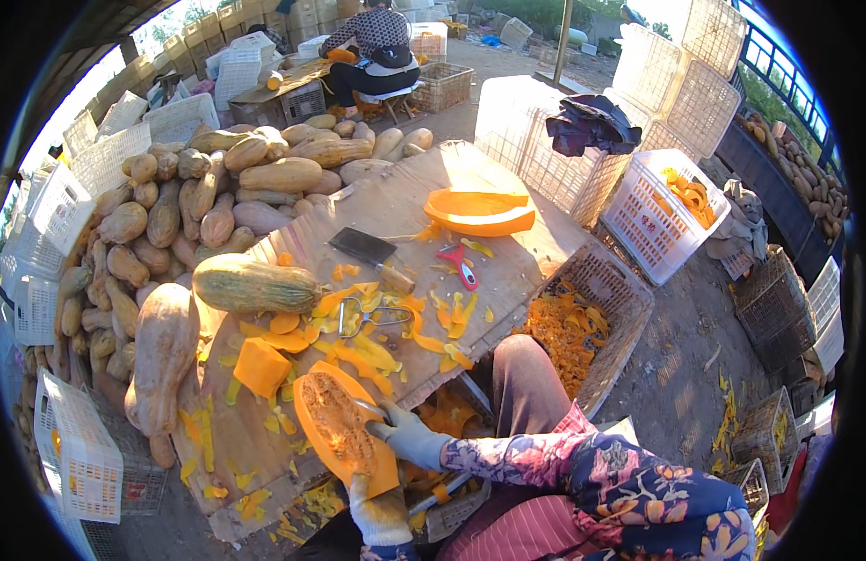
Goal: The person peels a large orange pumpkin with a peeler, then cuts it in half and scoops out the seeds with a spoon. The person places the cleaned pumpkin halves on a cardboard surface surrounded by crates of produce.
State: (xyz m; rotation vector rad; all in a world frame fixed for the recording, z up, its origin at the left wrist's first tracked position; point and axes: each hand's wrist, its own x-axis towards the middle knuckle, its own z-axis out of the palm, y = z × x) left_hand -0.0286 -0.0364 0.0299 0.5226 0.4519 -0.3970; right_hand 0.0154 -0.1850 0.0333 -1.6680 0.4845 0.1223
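My left hand (373,512), in a pale work glove, grips the lower end of a peeled, halved squash (335,421) near the edge of the wooden board (503,168). The cut side shows stringy pulp and seeds. My right hand (412,436), in a grey glove, holds a metal scraping tool (368,407) against that pulp; its working end is partly hidden. A peeled squash chunk (262,367) lies just beyond. Farther up the board are a metal Y-peeler (373,317), a cleaver (366,251) with a wooden handle, a red-handled peeler (461,268) and a hollowed squash half (479,212).
Unpeeled squash (254,282) lie on the board's left, beside a large squash heap (272,175). A crate (626,301) right of the board holds orange scraps. A white crate (661,224) contains squash pieces. Another person (377,42) sits working at the back.
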